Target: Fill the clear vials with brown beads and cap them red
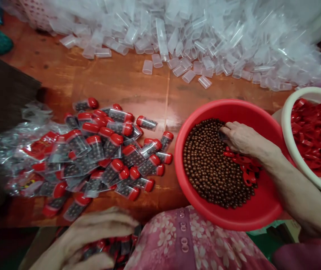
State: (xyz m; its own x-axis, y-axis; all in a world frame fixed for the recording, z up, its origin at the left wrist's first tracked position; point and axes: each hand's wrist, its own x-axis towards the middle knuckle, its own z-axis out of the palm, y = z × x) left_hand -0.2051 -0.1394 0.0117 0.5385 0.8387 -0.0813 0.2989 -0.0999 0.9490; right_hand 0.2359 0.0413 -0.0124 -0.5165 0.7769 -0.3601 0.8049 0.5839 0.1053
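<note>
My right hand reaches into a red basin, fingertips down at the small round brown balls. Its fingers are closed round a small clear plastic tube, mostly hidden by the fingers. Red plastic caps lie on the balls just below the palm. Low at the left, my left hand, slightly blurred, has its fingers stretched out and thumb apart. It hovers over or rests on a heap of red-capped tubes near my lap; whether it touches them I cannot tell.
Filled, red-capped tubes lie piled on the wooden table, beside crumpled clear plastic bags. Empty clear tubes form a large heap along the back. A white bucket of red caps stands against the basin's right side.
</note>
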